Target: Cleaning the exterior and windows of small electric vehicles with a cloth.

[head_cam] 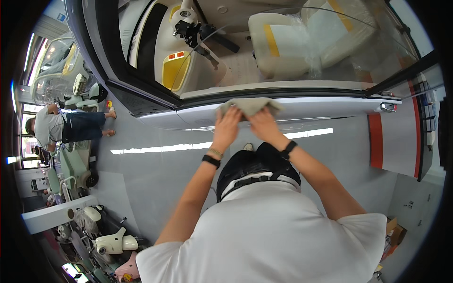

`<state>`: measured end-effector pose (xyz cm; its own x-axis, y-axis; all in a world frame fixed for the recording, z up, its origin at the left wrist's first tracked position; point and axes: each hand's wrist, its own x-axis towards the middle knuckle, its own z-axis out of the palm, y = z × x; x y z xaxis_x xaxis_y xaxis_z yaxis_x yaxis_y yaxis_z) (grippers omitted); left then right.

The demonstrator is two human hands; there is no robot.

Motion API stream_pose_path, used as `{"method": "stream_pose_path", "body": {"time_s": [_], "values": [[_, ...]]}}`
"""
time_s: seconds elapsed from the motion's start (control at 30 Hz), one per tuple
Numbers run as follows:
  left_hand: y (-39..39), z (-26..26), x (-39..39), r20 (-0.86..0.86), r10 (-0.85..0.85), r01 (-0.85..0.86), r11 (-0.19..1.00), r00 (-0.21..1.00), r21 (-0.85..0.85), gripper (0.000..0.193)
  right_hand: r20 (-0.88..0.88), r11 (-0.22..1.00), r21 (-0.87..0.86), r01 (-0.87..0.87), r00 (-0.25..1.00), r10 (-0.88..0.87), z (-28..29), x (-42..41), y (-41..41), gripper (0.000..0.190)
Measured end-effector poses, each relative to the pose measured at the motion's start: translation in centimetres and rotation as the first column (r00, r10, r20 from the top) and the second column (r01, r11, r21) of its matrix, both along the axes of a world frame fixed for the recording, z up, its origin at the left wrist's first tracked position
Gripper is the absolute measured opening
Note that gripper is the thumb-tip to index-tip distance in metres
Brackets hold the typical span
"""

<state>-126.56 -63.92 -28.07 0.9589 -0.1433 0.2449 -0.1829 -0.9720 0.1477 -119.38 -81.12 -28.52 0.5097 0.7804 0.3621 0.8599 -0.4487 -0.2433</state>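
A grey-beige cloth [260, 105] lies against the upper edge of a white vehicle door [311, 109], just under its window. My left hand [227, 125] is on the cloth's left part, fingers bent over its lower edge. Close beside it, my right hand [263, 123] grips the cloth's right part. Both hands' fingertips are partly hidden in the folds. Through the window glass show a handlebar [191, 32] and a beige seat [279, 46] wrapped in clear plastic.
A chrome door handle [388, 107] is at the door's right end. Another person [53, 123] stands at the left beside parked scooters [72, 162]. More scooters [113, 243] stand lower left. A grey-and-red cabinet [396, 141] is at the right, an open cardboard box [395, 233] lower right.
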Motion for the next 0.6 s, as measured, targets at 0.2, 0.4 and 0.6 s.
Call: {"method": "stream_pose_path", "body": {"time_s": [0.2,0.4,0.6], "values": [[10.5,0.2,-6.5,-0.055,0.316,-0.311,0.946,0.947,0.090,0.052,0.045,0.985,0.048,-0.168,0.985,0.166,-0.6,-3.6,14.2,0.045],[9.2,-0.4,-6.5,-0.042,0.460,-0.462,0.886,0.887,-0.048,0.054,0.106,0.957,0.078,-0.280,0.957,0.272,-1.4,-2.4,14.7,0.046],[-1.9,-1.6,-1.2,0.065,0.341,-0.326,0.930,0.938,-0.169,0.052,0.137,0.958,0.007,-0.288,0.949,0.284,-0.9,2.8,1.9,0.047]]}}
